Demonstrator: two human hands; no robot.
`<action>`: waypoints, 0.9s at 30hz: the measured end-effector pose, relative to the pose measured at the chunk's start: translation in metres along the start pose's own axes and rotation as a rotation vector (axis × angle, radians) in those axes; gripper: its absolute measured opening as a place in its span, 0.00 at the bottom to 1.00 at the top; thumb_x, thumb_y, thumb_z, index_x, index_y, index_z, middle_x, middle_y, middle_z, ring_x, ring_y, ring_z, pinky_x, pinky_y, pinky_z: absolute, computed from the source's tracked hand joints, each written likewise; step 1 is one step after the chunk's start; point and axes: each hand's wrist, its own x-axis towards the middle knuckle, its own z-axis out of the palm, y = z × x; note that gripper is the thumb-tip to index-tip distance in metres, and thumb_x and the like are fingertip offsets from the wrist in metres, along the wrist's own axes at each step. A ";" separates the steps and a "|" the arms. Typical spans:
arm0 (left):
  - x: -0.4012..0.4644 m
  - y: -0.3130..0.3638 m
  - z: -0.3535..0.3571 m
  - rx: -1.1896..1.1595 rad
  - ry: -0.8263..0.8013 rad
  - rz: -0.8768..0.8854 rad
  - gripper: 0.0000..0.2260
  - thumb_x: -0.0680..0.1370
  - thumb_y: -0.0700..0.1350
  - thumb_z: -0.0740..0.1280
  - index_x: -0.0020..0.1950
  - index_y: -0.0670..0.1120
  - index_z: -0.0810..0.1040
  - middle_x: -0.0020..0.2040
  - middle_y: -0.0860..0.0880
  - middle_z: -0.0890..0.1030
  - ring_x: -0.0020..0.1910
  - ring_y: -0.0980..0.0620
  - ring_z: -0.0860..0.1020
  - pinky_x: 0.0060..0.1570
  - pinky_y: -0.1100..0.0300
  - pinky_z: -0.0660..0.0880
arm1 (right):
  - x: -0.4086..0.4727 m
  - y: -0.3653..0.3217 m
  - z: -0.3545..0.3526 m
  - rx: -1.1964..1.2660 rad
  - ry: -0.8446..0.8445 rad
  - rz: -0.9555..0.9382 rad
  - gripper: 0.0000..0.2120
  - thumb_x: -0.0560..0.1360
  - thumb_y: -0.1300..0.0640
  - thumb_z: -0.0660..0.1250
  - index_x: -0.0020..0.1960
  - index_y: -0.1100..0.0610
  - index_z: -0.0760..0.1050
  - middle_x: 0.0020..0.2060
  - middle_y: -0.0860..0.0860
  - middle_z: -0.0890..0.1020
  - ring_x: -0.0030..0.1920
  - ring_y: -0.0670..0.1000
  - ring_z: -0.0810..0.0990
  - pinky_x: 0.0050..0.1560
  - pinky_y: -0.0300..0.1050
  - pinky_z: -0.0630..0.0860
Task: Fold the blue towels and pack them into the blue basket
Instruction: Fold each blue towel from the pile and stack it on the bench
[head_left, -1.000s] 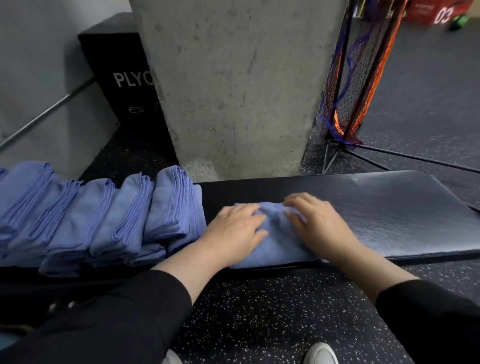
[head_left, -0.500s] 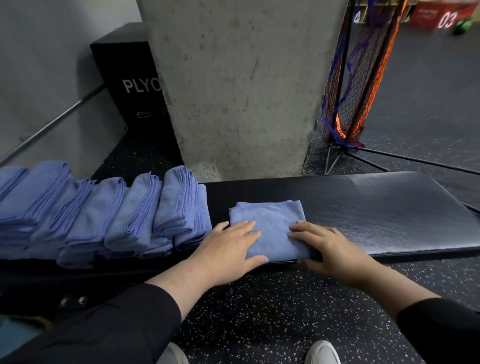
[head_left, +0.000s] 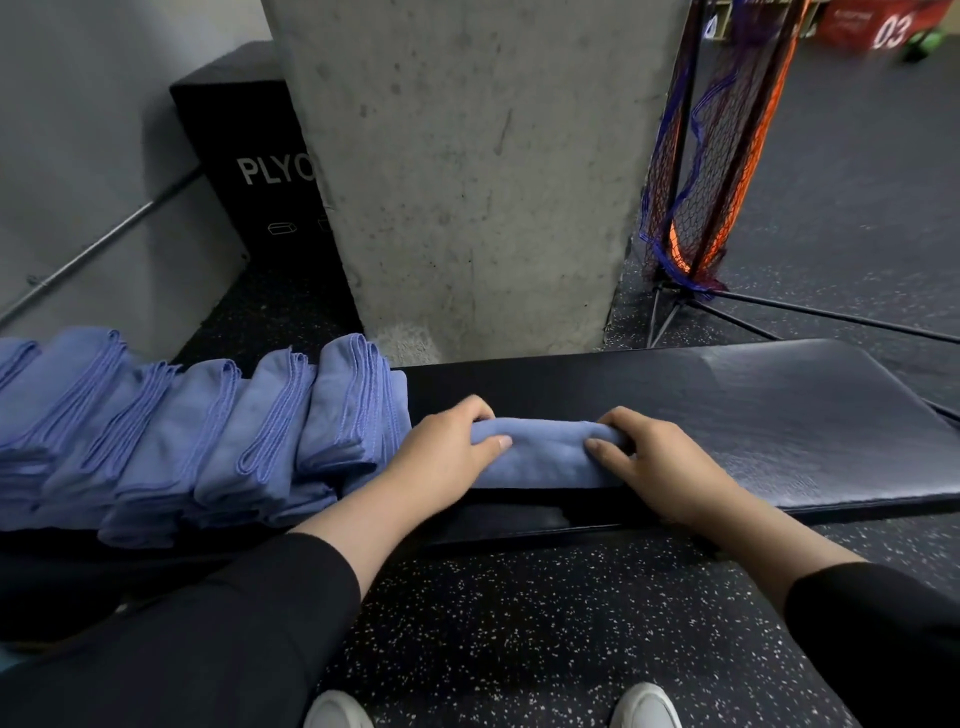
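A folded blue towel (head_left: 545, 457) lies on the black padded bench (head_left: 753, 415), doubled over into a narrow strip. My left hand (head_left: 447, 457) grips its left end, thumb on top and fingers curled over the far edge. My right hand (head_left: 649, 462) grips its right end the same way. A row of several folded blue towels (head_left: 208, 431) leans along the bench to the left, its nearest one touching my left hand. No blue basket is in view.
A concrete pillar (head_left: 467, 182) rises just behind the bench. A black plyo box (head_left: 249, 171) stands at back left. A netted rack on thin legs (head_left: 717, 156) stands at back right. Speckled rubber floor (head_left: 519, 623) lies below, with my white shoes at the bottom edge.
The towel lay flat as a square under my flat hands. Both hands have now curled round its ends and folded it over into a narrow strip.
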 end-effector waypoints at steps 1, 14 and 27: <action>0.005 0.001 0.003 0.024 0.018 -0.012 0.07 0.79 0.55 0.67 0.50 0.55 0.72 0.40 0.52 0.79 0.41 0.51 0.78 0.43 0.52 0.75 | 0.004 0.000 0.003 0.008 0.028 0.022 0.05 0.78 0.45 0.67 0.50 0.45 0.73 0.40 0.44 0.81 0.42 0.44 0.79 0.44 0.44 0.75; 0.015 0.000 0.026 0.557 -0.190 0.236 0.31 0.82 0.64 0.56 0.80 0.48 0.61 0.80 0.52 0.60 0.80 0.51 0.52 0.78 0.46 0.49 | 0.012 0.030 0.019 -0.300 0.028 -0.229 0.25 0.77 0.32 0.57 0.66 0.44 0.77 0.67 0.37 0.73 0.70 0.44 0.67 0.64 0.48 0.62; 0.010 0.009 0.015 0.123 -0.035 0.100 0.19 0.73 0.59 0.72 0.58 0.53 0.73 0.51 0.55 0.80 0.52 0.50 0.79 0.56 0.52 0.74 | 0.022 -0.004 -0.008 0.355 0.102 0.032 0.04 0.76 0.52 0.71 0.49 0.49 0.77 0.40 0.43 0.83 0.40 0.41 0.79 0.44 0.42 0.75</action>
